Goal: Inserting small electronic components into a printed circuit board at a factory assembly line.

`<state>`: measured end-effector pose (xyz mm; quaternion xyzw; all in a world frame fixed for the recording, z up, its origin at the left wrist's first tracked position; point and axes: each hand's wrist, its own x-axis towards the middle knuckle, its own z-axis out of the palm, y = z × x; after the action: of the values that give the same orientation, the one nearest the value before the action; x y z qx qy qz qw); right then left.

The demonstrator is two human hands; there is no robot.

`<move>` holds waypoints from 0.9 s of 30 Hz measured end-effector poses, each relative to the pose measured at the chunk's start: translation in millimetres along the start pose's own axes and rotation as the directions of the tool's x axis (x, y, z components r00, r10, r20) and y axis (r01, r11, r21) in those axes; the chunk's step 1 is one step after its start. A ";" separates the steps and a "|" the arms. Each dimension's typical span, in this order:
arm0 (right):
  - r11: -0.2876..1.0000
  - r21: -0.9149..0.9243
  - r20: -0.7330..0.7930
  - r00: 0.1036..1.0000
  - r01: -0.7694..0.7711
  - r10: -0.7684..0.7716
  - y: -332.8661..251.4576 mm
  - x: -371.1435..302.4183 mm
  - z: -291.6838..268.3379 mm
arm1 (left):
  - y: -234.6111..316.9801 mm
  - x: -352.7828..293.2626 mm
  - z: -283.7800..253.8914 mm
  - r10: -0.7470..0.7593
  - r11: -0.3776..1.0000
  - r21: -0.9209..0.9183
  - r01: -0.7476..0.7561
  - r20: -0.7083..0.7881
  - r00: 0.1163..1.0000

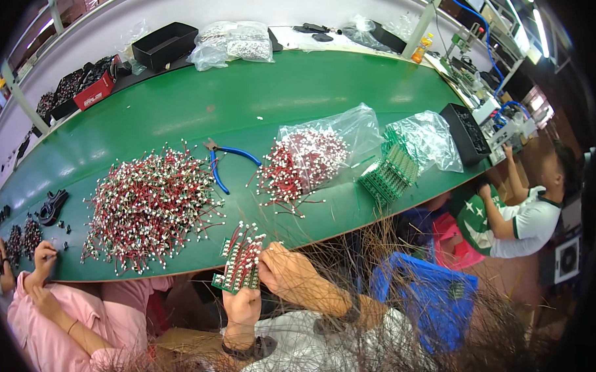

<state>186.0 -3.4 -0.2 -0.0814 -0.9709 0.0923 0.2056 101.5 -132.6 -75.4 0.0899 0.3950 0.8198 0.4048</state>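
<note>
Just off the table's near edge, my left hand [242, 307] is closed on the lower end of a green circuit board panel [229, 280]. Red wires with white connectors [246, 255] stand in rows across the panel. At the panel's right edge is my right hand [288, 269], its fingers pinched together; whatever lies between the fingertips is hidden. A large heap of red wires with white connectors [153, 210] lies on the table to the left. Beyond my hands, blue-handled cutters [241, 152] rest with their handles spread. More such wires [319, 154] spill from a clear plastic bag.
A stack of green boards [389, 173] and a black bin [467, 134] stand on the green table [248, 99], right of the bag. A blue crate [432, 289] sits below at right. One person in pink [63, 322] works at left; another in white and green [526, 223] sits at right.
</note>
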 end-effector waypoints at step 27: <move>1.000 -0.024 0.065 0.998 0.000 0.002 -3.0 -3.3 -2.4 | -10.2 -4.3 -1.9 -0.060 0.958 0.282 0.058 -0.003 0.998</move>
<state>189.6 -6.5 1.3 -0.0813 -0.9781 0.0833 0.1728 109.5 -133.2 -83.2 0.1371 0.5093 0.7424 0.4131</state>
